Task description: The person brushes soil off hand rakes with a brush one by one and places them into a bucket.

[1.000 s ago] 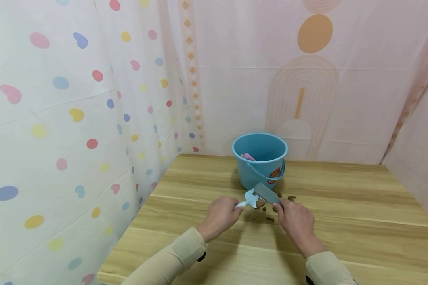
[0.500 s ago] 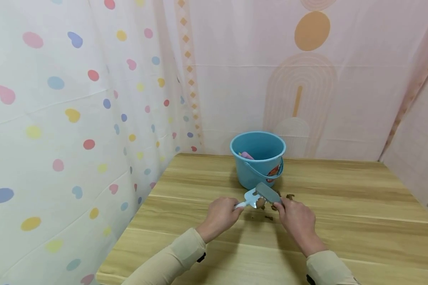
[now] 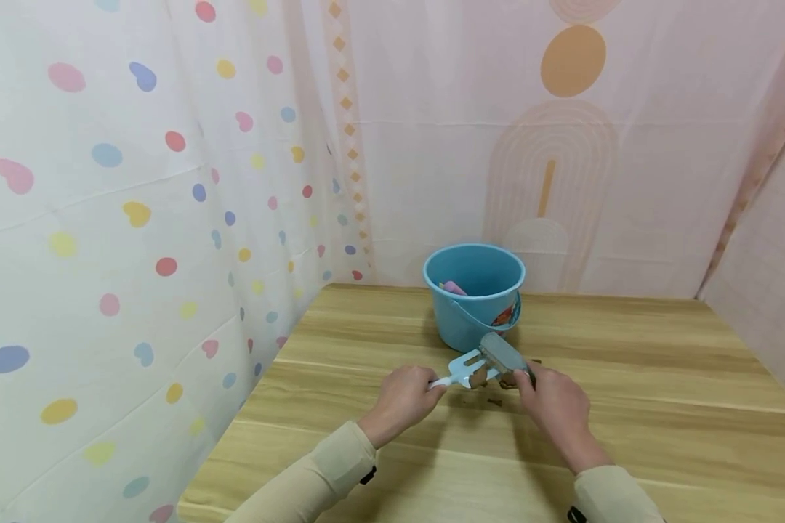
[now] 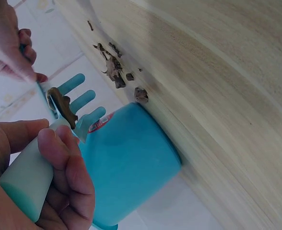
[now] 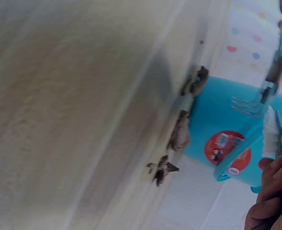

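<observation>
My left hand [image 3: 402, 399] grips the pale handle of a light-blue toy hand fork [image 4: 83, 98] above the table. A brown, mud-like clump [image 4: 62, 106] clings to the fork near the base of its tines. In my right hand [image 3: 556, 410] is a brush [image 3: 504, 356] with a grey-green back, held over the tine ends. Its white bristles [image 5: 269, 136] show in the right wrist view, facing the fork; whether they touch it I cannot tell. Several dark brown bits [image 4: 113, 69] lie on the table under the tools.
Just behind the tools stands a blue bucket [image 3: 461, 319] with its handle hanging down and a red sticker. Something pink [image 3: 453, 288] shows inside it. The wood-grain table [image 3: 628, 385] reaches back to patterned curtains [image 3: 425, 181].
My right hand and the brush have shifted a little to the right, and the brush has tilted so its bristle side shows. The fork has turned slightly, showing its separate tines. The bucket stays put.
</observation>
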`<state>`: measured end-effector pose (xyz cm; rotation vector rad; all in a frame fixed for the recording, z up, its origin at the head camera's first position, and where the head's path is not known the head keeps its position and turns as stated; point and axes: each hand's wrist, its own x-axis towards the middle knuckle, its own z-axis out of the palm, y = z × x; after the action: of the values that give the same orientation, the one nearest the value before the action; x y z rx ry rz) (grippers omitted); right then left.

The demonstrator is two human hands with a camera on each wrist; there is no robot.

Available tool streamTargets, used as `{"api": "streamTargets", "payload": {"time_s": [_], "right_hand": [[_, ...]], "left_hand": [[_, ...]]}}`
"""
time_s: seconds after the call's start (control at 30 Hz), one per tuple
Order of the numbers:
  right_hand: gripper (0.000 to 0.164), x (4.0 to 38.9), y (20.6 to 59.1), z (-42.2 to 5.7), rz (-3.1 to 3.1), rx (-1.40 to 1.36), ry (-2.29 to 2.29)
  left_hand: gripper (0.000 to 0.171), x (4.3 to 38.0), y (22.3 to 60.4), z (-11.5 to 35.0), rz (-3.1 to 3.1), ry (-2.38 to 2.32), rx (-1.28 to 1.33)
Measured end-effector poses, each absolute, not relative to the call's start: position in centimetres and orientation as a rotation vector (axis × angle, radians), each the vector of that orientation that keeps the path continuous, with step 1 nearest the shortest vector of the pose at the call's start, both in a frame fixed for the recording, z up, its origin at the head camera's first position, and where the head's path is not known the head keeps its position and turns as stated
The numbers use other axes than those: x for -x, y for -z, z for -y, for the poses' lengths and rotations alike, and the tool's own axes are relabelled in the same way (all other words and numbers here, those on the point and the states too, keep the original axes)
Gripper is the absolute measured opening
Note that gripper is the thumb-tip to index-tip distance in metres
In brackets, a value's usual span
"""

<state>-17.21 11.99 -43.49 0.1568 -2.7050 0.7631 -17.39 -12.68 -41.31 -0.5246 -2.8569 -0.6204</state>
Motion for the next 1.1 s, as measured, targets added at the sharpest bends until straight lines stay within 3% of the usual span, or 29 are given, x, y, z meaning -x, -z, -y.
{"api": "streamTargets", "payload": {"time_s": [0.23,0.8,1.1], "right_hand": [[0.035,16.9,42.3,-11.6,2.683,-0.236,-0.760],[0.019,16.2,42.8,-10.6,2.709,-0.220,-0.704],[0.026,16.4,43.3,-10.8,2.704,-0.180,-0.683]], "left_hand": [[0.021,17.5,41.5,12.7,2.846,0.593,0.519],[0.021,17.2,41.4,12.5,2.796,0.579,0.560],[0.020,17.3,41.5,12.3,2.823,0.599,0.550]]}}
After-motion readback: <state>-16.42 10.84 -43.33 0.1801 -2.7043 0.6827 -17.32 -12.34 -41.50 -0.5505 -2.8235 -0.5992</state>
